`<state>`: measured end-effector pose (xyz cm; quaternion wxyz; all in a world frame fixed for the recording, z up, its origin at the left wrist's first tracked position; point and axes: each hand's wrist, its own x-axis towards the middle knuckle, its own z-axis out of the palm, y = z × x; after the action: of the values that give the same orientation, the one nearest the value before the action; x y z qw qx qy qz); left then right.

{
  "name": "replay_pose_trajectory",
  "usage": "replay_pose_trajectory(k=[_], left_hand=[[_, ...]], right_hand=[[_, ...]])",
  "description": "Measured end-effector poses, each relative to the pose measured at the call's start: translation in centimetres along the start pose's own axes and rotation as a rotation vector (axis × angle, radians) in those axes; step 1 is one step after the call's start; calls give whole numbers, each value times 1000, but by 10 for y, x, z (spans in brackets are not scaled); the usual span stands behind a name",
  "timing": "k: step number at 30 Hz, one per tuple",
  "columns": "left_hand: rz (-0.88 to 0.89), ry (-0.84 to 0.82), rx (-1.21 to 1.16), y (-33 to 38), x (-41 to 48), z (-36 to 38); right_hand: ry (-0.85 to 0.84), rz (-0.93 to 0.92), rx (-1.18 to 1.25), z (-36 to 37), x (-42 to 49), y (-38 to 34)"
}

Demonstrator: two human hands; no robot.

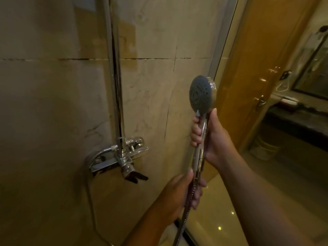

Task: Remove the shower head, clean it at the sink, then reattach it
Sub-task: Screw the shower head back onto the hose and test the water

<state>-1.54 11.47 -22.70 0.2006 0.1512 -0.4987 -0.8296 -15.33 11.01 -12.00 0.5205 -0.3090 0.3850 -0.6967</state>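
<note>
Two hands on one part, both closed round it. Big to small:

- Tiled wall (53,103) fills left and centre of frame. Light is dim, so fine detail is poor.
- Wooden door (248,86) is upper right. Past it, at the right edge, a dark counter (291,119) sits under a mirror (317,73). I take that as the sink side; no basin visible.
- Chrome riser pipe (115,77) runs from top centre down to the mixer valve (122,155), left of centre in the lower half.
- Hose (184,215): metal flex, drops from the handle out the bottom of frame. Another stretch leaves the mixer's left end. I judge it limp, so it will drag and swing the head.
- Shower head (200,94): right of centre, off any bracket, upright, spray face turned left, hose attached.
- Right hand (214,139): fingers wrapped round the handle (197,157) just under the head, thumb up its right side.
- Left hand (179,192): lower centre, fingers curled round the handle's foot where the hose joins.

Handling, my read: light, rigid, chrome so slick, worse if wet. Hold the handle fixed with the right and turn the hose nut with the left. Keep off the face plate. The step looks like unscrewing, early in the task.
</note>
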Motion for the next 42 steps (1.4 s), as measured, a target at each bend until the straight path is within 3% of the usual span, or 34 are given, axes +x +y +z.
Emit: replay_pose_trajectory(k=[5,7,11,14,18,25,42], left_hand=[[-68,95,378,-5,-21,-35],[-92,222,410,-12,-26,-50],[-81,544,263,-28,-39,-78],[-84,665,127,-35,-51,-91],[79,837,-17,-30,-55,-101],[226,862,-204,-19,-36,-111],[255,930,-74,-25,-17,-99]], right_hand=[[96,-51,-270,-12,-7,14],[150,-43,-366,-20,-9,18],[210,-24,-504,-42,-14,21],[240,-34,-540,-65,-15,23],[309,10,-552,-98,-15,27],[363,32,-563,-126,-16,25],[297,0,-545,-144,-7,23]])
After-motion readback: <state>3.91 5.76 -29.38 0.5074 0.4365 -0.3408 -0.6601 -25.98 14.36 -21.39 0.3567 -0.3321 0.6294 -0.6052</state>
